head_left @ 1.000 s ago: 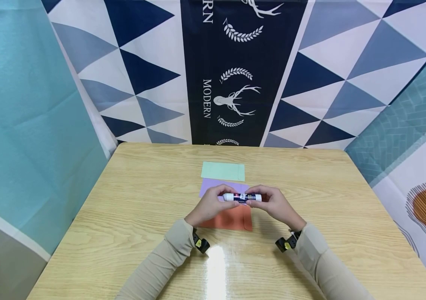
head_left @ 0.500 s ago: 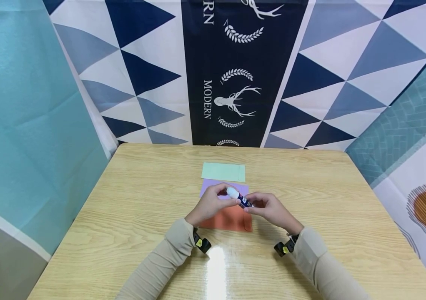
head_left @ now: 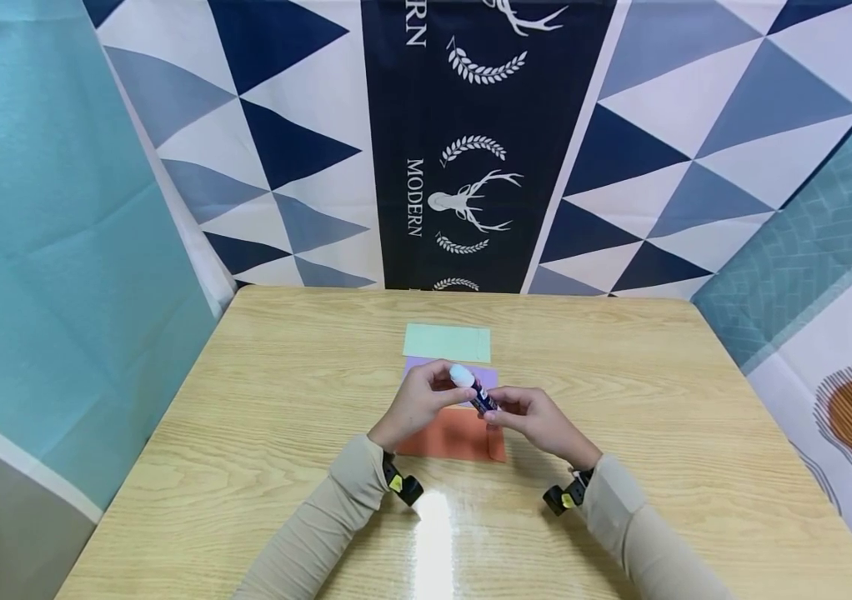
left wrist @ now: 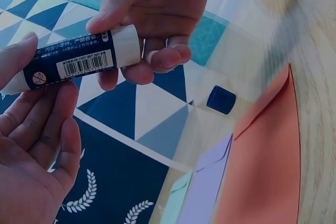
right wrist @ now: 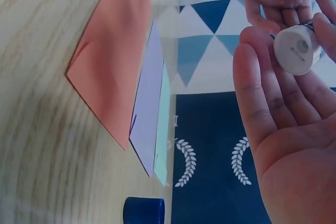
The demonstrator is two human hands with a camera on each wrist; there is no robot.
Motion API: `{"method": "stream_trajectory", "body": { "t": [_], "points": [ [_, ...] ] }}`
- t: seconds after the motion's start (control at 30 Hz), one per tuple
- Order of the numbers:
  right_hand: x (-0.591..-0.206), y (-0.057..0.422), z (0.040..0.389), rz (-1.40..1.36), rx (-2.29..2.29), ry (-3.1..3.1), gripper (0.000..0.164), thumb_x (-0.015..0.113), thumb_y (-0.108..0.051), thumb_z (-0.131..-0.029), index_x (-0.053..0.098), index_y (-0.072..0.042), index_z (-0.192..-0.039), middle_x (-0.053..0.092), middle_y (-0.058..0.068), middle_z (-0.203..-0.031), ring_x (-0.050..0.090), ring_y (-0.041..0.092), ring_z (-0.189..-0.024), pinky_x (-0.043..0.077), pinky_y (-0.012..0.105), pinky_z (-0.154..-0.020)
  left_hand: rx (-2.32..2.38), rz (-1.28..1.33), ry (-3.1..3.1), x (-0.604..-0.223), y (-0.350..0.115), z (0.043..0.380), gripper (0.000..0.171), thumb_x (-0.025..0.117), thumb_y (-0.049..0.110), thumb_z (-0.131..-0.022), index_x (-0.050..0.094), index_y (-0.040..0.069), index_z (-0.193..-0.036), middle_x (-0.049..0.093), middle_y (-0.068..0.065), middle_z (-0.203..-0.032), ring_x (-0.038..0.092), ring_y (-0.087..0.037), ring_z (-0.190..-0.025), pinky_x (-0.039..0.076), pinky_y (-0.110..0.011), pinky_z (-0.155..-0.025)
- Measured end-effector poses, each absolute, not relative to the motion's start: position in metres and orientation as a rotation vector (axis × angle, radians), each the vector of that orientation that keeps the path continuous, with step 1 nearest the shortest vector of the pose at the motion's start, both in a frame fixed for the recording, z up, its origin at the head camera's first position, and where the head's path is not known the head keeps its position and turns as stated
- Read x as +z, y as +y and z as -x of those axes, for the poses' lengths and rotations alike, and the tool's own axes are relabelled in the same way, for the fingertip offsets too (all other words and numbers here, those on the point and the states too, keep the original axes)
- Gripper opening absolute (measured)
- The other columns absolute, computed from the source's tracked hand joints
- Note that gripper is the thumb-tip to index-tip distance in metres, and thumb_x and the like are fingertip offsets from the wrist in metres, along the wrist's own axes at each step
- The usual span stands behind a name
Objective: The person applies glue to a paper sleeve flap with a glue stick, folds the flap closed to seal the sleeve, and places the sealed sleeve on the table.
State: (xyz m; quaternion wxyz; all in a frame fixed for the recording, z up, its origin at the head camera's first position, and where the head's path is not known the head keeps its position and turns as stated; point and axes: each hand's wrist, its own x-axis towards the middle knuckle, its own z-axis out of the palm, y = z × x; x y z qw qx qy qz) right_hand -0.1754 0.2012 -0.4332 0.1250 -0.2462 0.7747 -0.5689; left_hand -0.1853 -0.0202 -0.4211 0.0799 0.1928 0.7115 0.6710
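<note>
Both hands hold a glue stick [head_left: 480,397] slantwise above the envelopes. Its barrel is dark blue with white ends, and a barcode faces the left wrist camera. My left hand [head_left: 414,404] pinches it near the uncapped white end, between thumb and fingers. My right hand [head_left: 542,422] grips the other end, near the round white base [right wrist: 296,51] that shows in the right wrist view. The blue cap [left wrist: 221,100] lies apart on the table; in the head view I cannot see it.
Below the hands lies an orange envelope [head_left: 444,437]. Beyond it are a purple envelope [head_left: 414,364], partly covered by the left hand, and a mint green envelope [head_left: 444,342]. The wooden table [head_left: 283,358] meets patterned cloth [head_left: 306,150] at its back.
The glue stick has turned from lying level crosswise to a slant, its white end up towards the left hand. My right hand has come slightly left and nearer to me.
</note>
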Motion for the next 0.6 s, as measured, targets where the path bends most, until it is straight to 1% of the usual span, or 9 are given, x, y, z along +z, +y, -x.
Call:
{"method": "stream_trajectory", "body": {
  "t": [0.07,0.13,0.2,0.3,0.37,0.47,0.53,0.6],
  "points": [
    [-0.4315,0.2031,0.1757,0.734,-1.648,2.232,0.036,0.063,-0.012,-0.094,0.06,0.01,-0.122,0.068,0.028,-0.107,0.071,0.016,-0.088,0.059,0.038,-0.078,2.025,-0.583,2.115,-0.4203,-0.0208,0.1852,0.023,0.071,0.007,-0.088,0.064,-0.006,-0.105,0.067,-0.024,-0.103,0.064,-0.004,-0.082,0.053,-0.02,-0.075],
    [-0.4299,0.2052,0.1761,0.774,-1.626,2.212,0.035,0.06,-0.014,-0.097,0.06,0.01,-0.122,0.068,0.029,-0.107,0.071,0.023,-0.086,0.058,0.039,-0.078,2.05,-0.597,2.099,-0.4189,-0.0214,0.1852,0.023,0.071,0.005,-0.087,0.064,-0.006,-0.106,0.067,-0.026,-0.105,0.064,-0.004,-0.082,0.054,-0.02,-0.076],
    [-0.4292,0.2071,0.1765,0.841,-1.601,2.196,0.031,0.056,-0.014,-0.099,0.062,0.009,-0.119,0.068,0.029,-0.104,0.07,0.029,-0.084,0.058,0.039,-0.077,2.078,-0.615,2.081,-0.4175,-0.0223,0.1851,0.023,0.07,0.004,-0.087,0.064,-0.007,-0.107,0.068,-0.027,-0.107,0.065,-0.004,-0.083,0.055,-0.021,-0.078],
    [-0.4295,0.2092,0.1768,0.903,-1.575,2.185,0.027,0.052,-0.015,-0.101,0.064,0.007,-0.113,0.068,0.029,-0.101,0.067,0.034,-0.081,0.057,0.037,-0.075,2.099,-0.631,2.061,-0.4152,-0.0239,0.1848,0.023,0.07,0.005,-0.088,0.064,-0.007,-0.107,0.069,-0.027,-0.109,0.067,-0.004,-0.084,0.055,-0.023,-0.08],
    [-0.4301,0.2096,0.1766,0.906,-1.574,2.186,0.026,0.053,-0.015,-0.101,0.065,0.005,-0.112,0.068,0.029,-0.1,0.067,0.032,-0.08,0.057,0.037,-0.074,2.096,-0.63,2.055,-0.4144,-0.0251,0.1847,0.024,0.07,0.005,-0.088,0.064,-0.007,-0.107,0.069,-0.026,-0.109,0.067,-0.004,-0.084,0.055,-0.023,-0.079],
    [-0.4304,0.2085,0.1758,0.819,-1.576,2.214,0.025,0.058,-0.014,-0.098,0.066,0.006,-0.112,0.07,0.024,-0.097,0.067,0.025,-0.079,0.058,0.036,-0.073,2.083,-0.615,2.051,-0.4139,-0.026,0.1844,0.023,0.071,0.005,-0.087,0.064,-0.008,-0.105,0.07,-0.025,-0.108,0.066,-0.005,-0.081,0.054,-0.021,-0.075],
    [-0.4297,0.2053,0.1753,0.766,-1.559,2.287,0.024,0.064,-0.013,-0.094,0.067,0.005,-0.109,0.071,0.018,-0.092,0.066,0.018,-0.076,0.057,0.032,-0.07,2.083,-0.598,2.056,-0.4137,-0.0261,0.1842,0.022,0.072,0.003,-0.086,0.063,-0.008,-0.103,0.071,-0.024,-0.105,0.065,-0.004,-0.079,0.054,-0.02,-0.073],
    [-0.4282,0.2005,0.1752,0.705,-1.541,2.379,0.021,0.07,-0.014,-0.089,0.068,0.001,-0.103,0.07,0.012,-0.088,0.064,0.012,-0.073,0.055,0.027,-0.066,2.093,-0.567,2.076,-0.4133,-0.0254,0.1838,0.02,0.072,0.002,-0.085,0.062,-0.008,-0.099,0.071,-0.022,-0.099,0.064,-0.004,-0.076,0.053,-0.02,-0.071]
  ]
}}
